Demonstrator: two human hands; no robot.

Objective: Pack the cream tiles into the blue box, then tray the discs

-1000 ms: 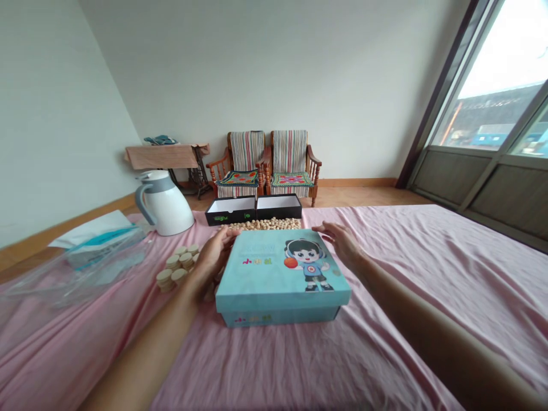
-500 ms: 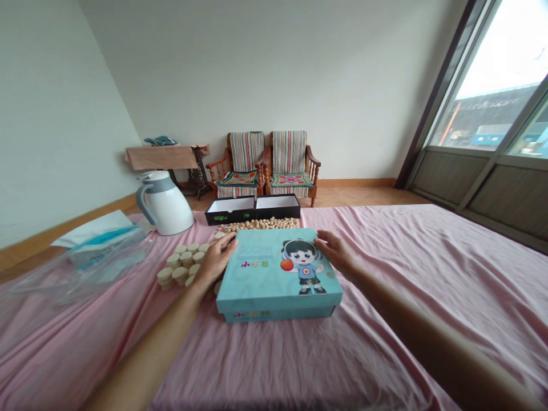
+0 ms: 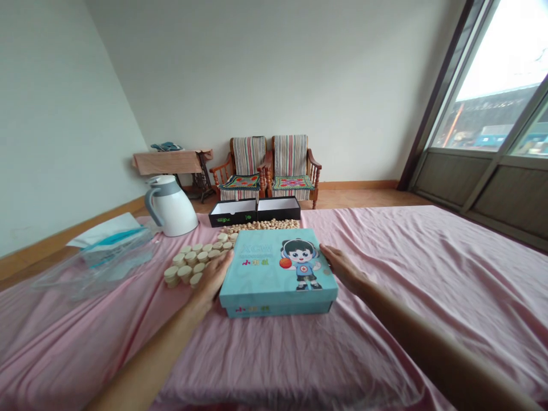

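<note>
A light blue box [image 3: 274,274] with a cartoon child on its lid lies flat on the pink cloth in front of me. My left hand [image 3: 214,275] rests against the box's left side, fingers stretched along the edge. My right hand [image 3: 342,267] presses against the right side, fingers flat. Both hands clasp the box between them. Round wooden discs [image 3: 194,262] are stacked in rows just left of my left hand.
Small pale beads [image 3: 261,225] lie behind the box, before two open black trays [image 3: 254,210]. A white jug [image 3: 171,205] stands at the back left, a clear plastic bag [image 3: 98,260] further left. Two wooden chairs [image 3: 269,168] stand by the far wall.
Both hands slid back along the box's sides toward me. The box sits a little further from me and the view shifted slightly left.
</note>
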